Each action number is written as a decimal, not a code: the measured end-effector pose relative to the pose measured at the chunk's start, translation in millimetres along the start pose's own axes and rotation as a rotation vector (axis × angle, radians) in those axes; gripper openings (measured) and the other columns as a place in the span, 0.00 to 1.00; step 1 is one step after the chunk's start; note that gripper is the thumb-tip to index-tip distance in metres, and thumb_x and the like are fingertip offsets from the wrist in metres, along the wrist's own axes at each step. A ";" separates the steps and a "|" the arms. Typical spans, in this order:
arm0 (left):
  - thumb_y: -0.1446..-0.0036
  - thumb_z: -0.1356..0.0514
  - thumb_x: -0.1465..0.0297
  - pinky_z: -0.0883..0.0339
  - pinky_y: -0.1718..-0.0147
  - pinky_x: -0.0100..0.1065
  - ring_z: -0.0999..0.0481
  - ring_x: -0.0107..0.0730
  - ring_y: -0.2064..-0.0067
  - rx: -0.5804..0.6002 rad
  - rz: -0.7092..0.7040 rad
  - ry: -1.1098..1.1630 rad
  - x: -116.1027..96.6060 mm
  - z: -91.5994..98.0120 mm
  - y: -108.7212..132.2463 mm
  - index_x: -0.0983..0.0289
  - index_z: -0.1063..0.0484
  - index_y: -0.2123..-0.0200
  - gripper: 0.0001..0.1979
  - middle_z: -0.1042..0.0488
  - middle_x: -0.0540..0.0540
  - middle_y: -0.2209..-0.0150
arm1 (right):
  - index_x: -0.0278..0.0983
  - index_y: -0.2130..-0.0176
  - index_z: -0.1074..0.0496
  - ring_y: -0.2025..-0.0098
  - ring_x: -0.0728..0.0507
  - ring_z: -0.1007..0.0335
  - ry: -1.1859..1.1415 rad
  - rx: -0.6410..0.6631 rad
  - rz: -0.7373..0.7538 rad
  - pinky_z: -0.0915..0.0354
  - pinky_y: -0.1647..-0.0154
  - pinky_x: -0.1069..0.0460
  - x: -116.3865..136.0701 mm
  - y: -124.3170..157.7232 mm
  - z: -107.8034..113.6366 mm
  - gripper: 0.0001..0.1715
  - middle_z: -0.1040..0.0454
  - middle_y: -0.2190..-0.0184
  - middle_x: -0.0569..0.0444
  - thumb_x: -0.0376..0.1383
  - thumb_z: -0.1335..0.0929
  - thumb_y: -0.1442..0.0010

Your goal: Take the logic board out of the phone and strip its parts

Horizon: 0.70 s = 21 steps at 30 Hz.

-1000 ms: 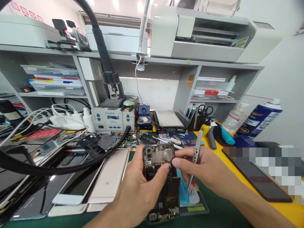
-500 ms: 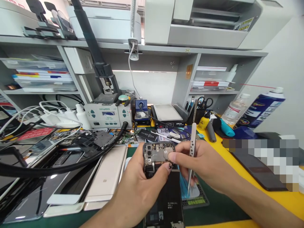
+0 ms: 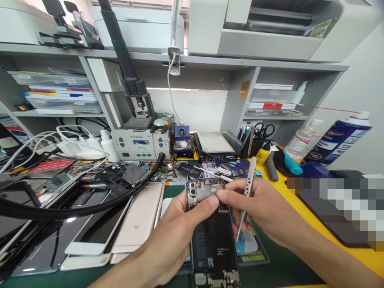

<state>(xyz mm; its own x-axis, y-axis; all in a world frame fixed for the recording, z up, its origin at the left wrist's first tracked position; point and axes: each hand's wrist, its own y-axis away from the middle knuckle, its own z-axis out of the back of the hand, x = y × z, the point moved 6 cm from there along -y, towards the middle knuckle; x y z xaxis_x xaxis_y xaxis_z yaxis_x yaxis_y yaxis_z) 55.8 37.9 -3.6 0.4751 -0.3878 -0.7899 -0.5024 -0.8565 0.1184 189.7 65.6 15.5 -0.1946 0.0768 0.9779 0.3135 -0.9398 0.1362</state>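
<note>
My left hand (image 3: 183, 224) grips an opened smartphone (image 3: 214, 240) along its left edge, the thumb lying across the upper inside. Two camera lenses, a metal shield plate and a black battery show in the phone, which has no back cover on it. At the phone's upper right edge is my right hand (image 3: 255, 200), its thumb pressed on the inside close to my left thumb. Perforated metal tweezers (image 3: 248, 188) are tucked in my right hand, tips pointing down and away from the phone. Whatever lies under both thumbs is hidden.
Several phones, including a gold one (image 3: 139, 220), lie on the left under a black hose (image 3: 90, 210). A soldering station (image 3: 138, 144) stands behind. On the right are a spray can (image 3: 339, 138), a clear bottle (image 3: 306, 138) and a dark phone (image 3: 333, 216).
The phone's frame and battery now sit flush in line, with the lower part more in view. My left thumb has shifted up onto the inside. The whole view has moved slightly.
</note>
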 end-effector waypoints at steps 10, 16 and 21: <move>0.37 0.39 0.59 0.24 0.64 0.39 0.17 0.40 0.67 -0.010 -0.023 -0.075 -8.6 -0.2 7.9 0.58 0.26 0.56 0.11 0.18 0.54 0.68 | 0.38 0.75 0.29 0.84 0.49 0.29 -0.008 0.039 -0.021 0.42 0.86 0.59 -6.2 0.6 -2.3 0.25 0.30 0.87 0.60 0.54 0.26 0.43; 0.38 0.43 0.62 0.24 0.63 0.43 0.18 0.43 0.67 0.062 -0.041 0.018 -8.4 0.9 9.8 0.58 0.26 0.57 0.10 0.19 0.55 0.68 | 0.38 0.76 0.30 0.84 0.49 0.30 0.028 0.050 -0.017 0.40 0.86 0.59 -7.4 1.2 0.3 0.25 0.29 0.86 0.60 0.53 0.26 0.42; 0.40 0.38 0.53 0.25 0.70 0.38 0.18 0.42 0.68 -0.065 -0.065 -0.128 -7.7 7.3 6.6 0.59 0.24 0.58 0.16 0.18 0.55 0.69 | 0.38 0.77 0.30 0.85 0.51 0.31 0.048 0.050 -0.005 0.38 0.85 0.59 -3.2 3.4 -2.0 0.22 0.29 0.86 0.61 0.49 0.24 0.43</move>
<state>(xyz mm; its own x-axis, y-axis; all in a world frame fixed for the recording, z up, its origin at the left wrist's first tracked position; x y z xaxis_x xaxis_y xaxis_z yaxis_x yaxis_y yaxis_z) 43.5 37.8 -1.2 0.4067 -0.2875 -0.8671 -0.4234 -0.9004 0.0999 189.6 61.5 12.5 -0.2404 0.0643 0.9685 0.3582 -0.9215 0.1501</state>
